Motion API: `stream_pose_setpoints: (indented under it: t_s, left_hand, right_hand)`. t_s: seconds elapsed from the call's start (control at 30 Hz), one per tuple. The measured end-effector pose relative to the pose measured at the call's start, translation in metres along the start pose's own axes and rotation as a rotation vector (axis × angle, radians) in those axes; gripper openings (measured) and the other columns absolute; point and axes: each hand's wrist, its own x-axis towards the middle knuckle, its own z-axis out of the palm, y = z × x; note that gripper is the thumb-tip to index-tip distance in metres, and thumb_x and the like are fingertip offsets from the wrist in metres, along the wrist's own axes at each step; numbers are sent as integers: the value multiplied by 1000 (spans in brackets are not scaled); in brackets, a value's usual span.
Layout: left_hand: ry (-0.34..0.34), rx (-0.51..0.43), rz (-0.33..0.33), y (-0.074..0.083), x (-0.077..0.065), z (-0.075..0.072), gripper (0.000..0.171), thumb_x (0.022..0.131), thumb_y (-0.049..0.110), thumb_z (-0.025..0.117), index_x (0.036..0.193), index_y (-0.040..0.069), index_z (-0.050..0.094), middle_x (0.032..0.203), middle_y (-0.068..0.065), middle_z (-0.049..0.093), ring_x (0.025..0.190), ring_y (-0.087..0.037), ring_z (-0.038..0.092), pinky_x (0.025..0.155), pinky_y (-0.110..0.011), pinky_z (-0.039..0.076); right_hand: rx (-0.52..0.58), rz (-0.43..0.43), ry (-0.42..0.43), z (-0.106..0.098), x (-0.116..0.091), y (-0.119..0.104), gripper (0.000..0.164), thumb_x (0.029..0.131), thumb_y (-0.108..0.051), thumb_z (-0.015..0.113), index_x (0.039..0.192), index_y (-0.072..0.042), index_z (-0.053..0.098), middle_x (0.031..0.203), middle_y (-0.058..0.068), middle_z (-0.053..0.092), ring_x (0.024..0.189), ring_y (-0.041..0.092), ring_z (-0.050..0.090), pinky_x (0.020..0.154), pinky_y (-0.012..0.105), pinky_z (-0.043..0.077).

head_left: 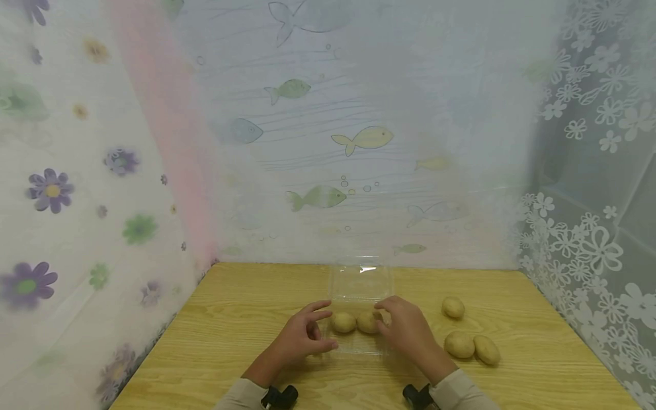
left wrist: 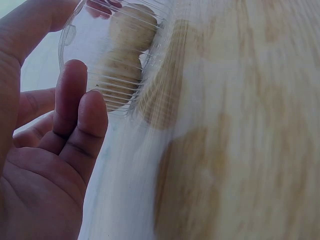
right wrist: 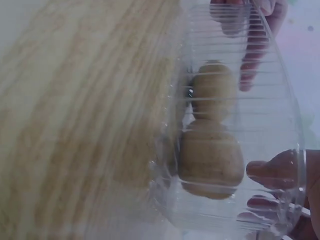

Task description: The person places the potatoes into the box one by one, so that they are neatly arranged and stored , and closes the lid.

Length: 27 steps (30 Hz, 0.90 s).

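Potato (head_left: 344, 322), left | long axis sideways | left grip (head_left: 297, 335), right grip (head_left: 408, 329): loosely parted, empty

The box (right wrist: 270, 120) is of clear, glossy plastic with ribbed walls. The potatoes (head_left: 344, 322) have smooth, matt skin. The table (head_left: 230, 319) shows wood grain, and the sleeves (head_left: 245, 396) are matt cloth.

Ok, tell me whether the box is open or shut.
Open: the lid is back on the far side of the box, not over it, and the two potatoes inside lie uncovered.
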Motion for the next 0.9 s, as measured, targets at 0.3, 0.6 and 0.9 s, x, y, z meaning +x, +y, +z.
stream_pose_setpoints:
  t_s: [0.3, 0.6, 0.9]
  left_hand:
    - [-9, 6, 8, -4, 5, -5, 81, 86, 34, 87, 153, 8, 51, 161, -3, 44, 71, -4, 62, 63, -24, 56]
    - [-17, -4, 7, -9, 9, -9, 79, 86, 32, 87, 153, 10, 51, 161, -2, 45, 71, -7, 63, 62, -24, 56]
    - [-27, -19, 15, -14, 14, -12, 79, 87, 30, 87, 153, 11, 51, 162, -3, 43, 71, -7, 62, 62, -24, 56]
  right_hand:
    - [23, 30, 41, -11, 5, 7, 30, 83, -17, 88, 111, -13, 78, 115, 6, 76, 107, 27, 73, 89, 45, 60]
    - [42, 68, 65, -25, 13, 20, 32, 85, -15, 86, 115, -9, 77, 116, 11, 75, 107, 32, 71, 89, 50, 59]
    - [15, 116, 79, -32, 18, 38, 35, 87, -20, 85, 119, -9, 76, 120, 14, 74, 105, 34, 71, 84, 52, 59]
